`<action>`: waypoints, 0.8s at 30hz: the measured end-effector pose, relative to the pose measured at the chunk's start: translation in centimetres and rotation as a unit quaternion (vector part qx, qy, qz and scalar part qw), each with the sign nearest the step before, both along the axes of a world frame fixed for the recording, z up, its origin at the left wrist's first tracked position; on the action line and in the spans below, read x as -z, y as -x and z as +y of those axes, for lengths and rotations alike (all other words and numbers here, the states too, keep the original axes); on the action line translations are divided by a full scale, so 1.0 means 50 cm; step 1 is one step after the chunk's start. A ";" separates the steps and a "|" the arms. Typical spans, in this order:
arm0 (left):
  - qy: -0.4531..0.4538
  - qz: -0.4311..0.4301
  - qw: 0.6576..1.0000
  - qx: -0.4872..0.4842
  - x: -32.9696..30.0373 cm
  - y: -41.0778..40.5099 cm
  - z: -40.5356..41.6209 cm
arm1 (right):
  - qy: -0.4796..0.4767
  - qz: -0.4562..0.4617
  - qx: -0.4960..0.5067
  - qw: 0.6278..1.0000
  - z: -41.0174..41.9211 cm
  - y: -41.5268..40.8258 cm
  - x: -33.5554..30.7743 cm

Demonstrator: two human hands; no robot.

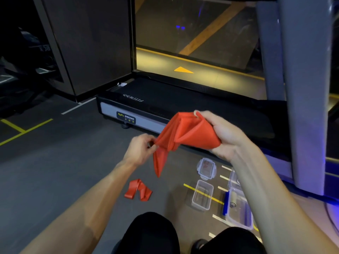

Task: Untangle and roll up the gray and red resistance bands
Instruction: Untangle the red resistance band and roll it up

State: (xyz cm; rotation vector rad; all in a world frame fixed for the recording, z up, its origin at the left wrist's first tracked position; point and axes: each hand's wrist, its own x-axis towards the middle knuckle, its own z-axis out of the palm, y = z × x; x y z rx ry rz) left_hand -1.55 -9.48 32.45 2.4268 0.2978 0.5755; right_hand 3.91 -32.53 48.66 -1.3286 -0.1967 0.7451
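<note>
Right hand point(222, 133) grips the bunched red band point(185, 136) high; left hand point(140, 148) fingers pinch its twisted neck, likely to free the tail.

Single head cam, wide-angle, looking forward and down from the seated person's eye level; no second view, so nothing overlaps. Both hands, left point(140, 148) and right point(222, 132), sit close and mid-frame, forearms entering from the bottom corners, knees point(150, 233) at the bottom edge. Floor point(64, 171) fills the lower half, treadmill point(165, 105) base straight ahead beyond the hands.
</note>
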 end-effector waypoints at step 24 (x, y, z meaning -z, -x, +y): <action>-0.088 -0.013 0.996 -0.011 -0.015 0.060 0.005 | 0.051 0.112 0.006 0.992 -0.083 0.036 0.091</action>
